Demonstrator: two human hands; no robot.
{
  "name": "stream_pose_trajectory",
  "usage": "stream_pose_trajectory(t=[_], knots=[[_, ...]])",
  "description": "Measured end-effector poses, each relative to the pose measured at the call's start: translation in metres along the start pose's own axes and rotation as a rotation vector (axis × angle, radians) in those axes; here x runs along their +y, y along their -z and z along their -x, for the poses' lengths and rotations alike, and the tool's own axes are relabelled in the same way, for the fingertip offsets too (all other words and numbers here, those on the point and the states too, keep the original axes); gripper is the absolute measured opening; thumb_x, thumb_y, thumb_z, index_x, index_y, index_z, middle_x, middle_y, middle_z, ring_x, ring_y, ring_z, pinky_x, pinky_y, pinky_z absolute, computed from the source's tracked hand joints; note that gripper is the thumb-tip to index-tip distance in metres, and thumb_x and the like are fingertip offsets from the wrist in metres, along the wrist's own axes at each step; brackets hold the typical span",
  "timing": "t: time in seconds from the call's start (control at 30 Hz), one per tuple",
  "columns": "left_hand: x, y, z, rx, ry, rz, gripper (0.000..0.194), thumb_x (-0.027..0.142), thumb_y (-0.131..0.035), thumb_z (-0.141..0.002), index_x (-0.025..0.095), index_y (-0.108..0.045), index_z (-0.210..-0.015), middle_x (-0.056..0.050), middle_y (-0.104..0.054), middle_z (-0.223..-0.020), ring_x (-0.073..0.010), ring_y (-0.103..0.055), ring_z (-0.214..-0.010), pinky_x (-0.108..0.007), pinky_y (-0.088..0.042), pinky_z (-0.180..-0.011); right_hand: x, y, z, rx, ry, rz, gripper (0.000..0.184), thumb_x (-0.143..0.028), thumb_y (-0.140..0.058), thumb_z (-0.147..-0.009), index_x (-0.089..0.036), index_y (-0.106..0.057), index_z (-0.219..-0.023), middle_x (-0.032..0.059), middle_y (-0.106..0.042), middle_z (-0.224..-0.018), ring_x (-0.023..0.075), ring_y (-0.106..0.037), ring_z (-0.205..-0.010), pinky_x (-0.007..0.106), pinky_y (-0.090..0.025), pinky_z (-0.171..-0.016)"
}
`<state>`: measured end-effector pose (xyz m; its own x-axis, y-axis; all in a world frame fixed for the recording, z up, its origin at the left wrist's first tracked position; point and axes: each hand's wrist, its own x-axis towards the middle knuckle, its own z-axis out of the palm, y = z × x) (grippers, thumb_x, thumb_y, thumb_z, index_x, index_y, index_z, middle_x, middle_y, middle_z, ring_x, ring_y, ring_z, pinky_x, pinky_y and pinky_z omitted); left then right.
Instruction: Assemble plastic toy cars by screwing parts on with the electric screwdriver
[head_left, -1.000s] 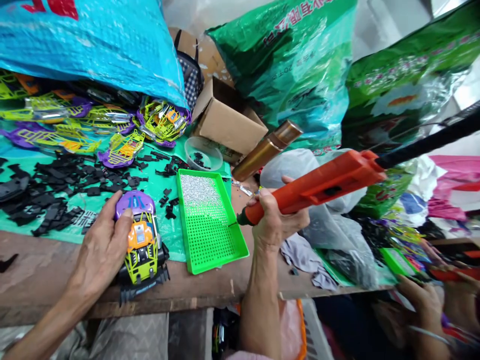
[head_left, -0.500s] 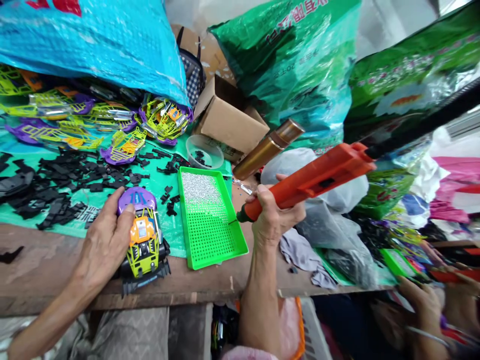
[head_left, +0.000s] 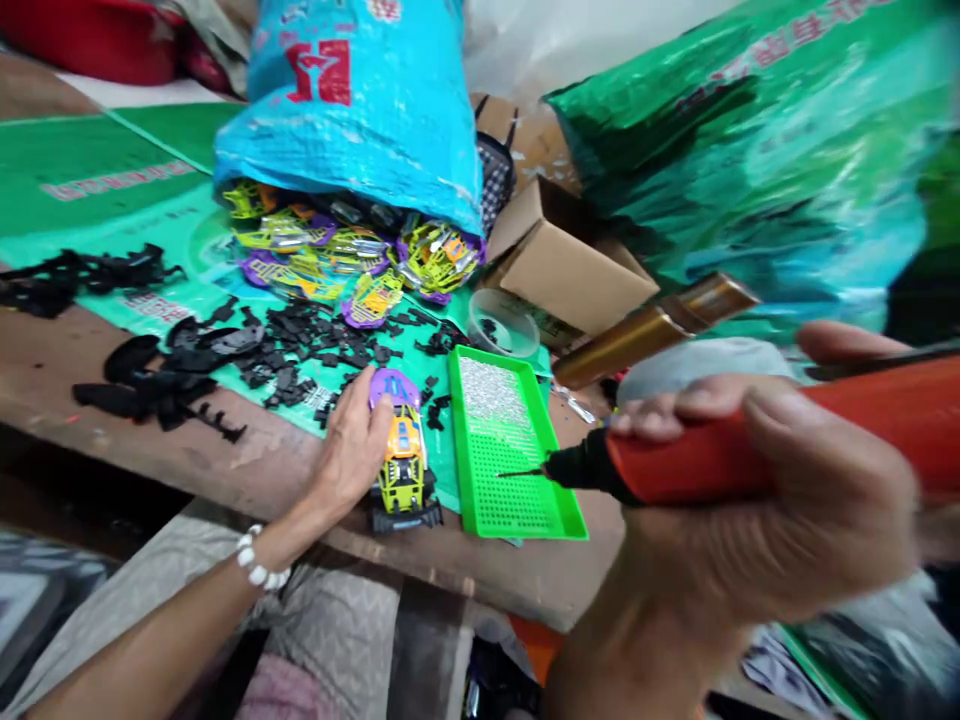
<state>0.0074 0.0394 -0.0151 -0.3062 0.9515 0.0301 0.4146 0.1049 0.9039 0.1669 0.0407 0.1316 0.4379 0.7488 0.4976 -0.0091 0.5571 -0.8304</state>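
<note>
My left hand (head_left: pixel 346 455) is closed around the side of a toy car (head_left: pixel 403 437) standing on the bench, its thumb near the purple end. The car has an orange and yellow-green cage body and black wheels. My right hand (head_left: pixel 817 500) grips a red electric screwdriver (head_left: pixel 697 465) close to the camera. Its thin bit points left over the lower part of a green perforated tray (head_left: pixel 463 490). Small silver screws (head_left: pixel 493 392) are heaped in the tray's far half. The screwdriver's rear end runs out of view at the right.
Black plastic parts (head_left: pixel 300 345) lie scattered behind and left of the car. A blue sack (head_left: pixel 360 120) spills more car bodies (head_left: pixel 315 255). Behind the tray stand a clear round tub (head_left: pixel 517 330), a cardboard box (head_left: pixel 574 275) and a brass-coloured cylinder (head_left: pixel 630 345). Green sacks (head_left: pixel 765 150) fill the right back.
The view has swung left. My right hand and the screwdriver are much nearer the camera, with the tool lying more level. My left hand still holds the toy car.
</note>
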Motion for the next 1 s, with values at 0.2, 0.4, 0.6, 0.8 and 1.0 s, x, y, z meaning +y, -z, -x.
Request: stream_pose_trajectory(t=[0.2, 0.4, 0.6, 0.8, 1.0], knots=[[-0.005, -0.006, 0.000, 0.016, -0.042, 0.001, 0.059, 0.032, -0.033, -0.091, -0.002, -0.043, -0.138, -0.023, -0.052, -0.141, -0.0280, -0.048, -0.131, -0.044, -0.034, -0.113, -0.006, -0.031, 0.030, -0.183, -0.168, -0.153, 0.027, -0.018, -0.059, -0.060, -0.022, -0.060, -0.087, -0.0080, -0.057, -0.052, 0.0111, -0.049, -0.039, 0.029, -0.046, -0.041], [-0.005, -0.009, 0.000, 0.013, -0.035, 0.014, 0.058, 0.031, -0.032, -0.091, -0.002, -0.043, -0.138, -0.024, -0.054, -0.137, -0.0289, -0.049, -0.130, -0.043, -0.034, -0.112, 0.004, -0.040, 0.042, -0.237, -0.146, -0.190, 0.024, -0.016, -0.058, -0.065, -0.021, -0.060, -0.089, -0.0074, -0.058, -0.054, 0.0105, -0.050, -0.040, 0.026, -0.046, -0.042], [-0.002, -0.007, 0.000, -0.007, -0.016, 0.019, 0.056, 0.030, -0.033, -0.091, 0.002, -0.043, -0.138, -0.021, -0.056, -0.136, -0.0285, -0.049, -0.129, -0.046, -0.036, -0.110, 0.006, -0.037, 0.046, -0.265, -0.155, -0.170, 0.026, -0.015, -0.057, -0.065, -0.022, -0.061, -0.090, -0.0072, -0.058, -0.054, 0.0107, -0.048, -0.039, 0.027, -0.046, -0.041], [-0.003, -0.006, -0.001, -0.020, -0.011, 0.016, 0.057, 0.030, -0.033, -0.091, 0.000, -0.042, -0.138, -0.024, -0.054, -0.138, -0.0297, -0.046, -0.132, -0.046, -0.035, -0.110, 0.009, -0.029, 0.051, -0.287, -0.134, -0.187, 0.018, -0.015, -0.057, -0.068, -0.022, -0.061, -0.085, -0.0062, -0.058, -0.056, 0.0110, -0.051, -0.041, 0.028, -0.047, -0.042], [-0.002, -0.005, -0.002, -0.029, -0.007, 0.010, 0.057, 0.029, -0.033, -0.090, 0.000, -0.042, -0.138, -0.023, -0.054, -0.138, -0.0286, -0.048, -0.130, -0.045, -0.035, -0.111, 0.009, -0.028, 0.050, -0.266, -0.158, -0.195, 0.032, -0.015, -0.058, -0.067, -0.021, -0.062, -0.098, -0.0070, -0.059, -0.056, 0.0108, -0.049, -0.040, 0.028, -0.047, -0.042]])
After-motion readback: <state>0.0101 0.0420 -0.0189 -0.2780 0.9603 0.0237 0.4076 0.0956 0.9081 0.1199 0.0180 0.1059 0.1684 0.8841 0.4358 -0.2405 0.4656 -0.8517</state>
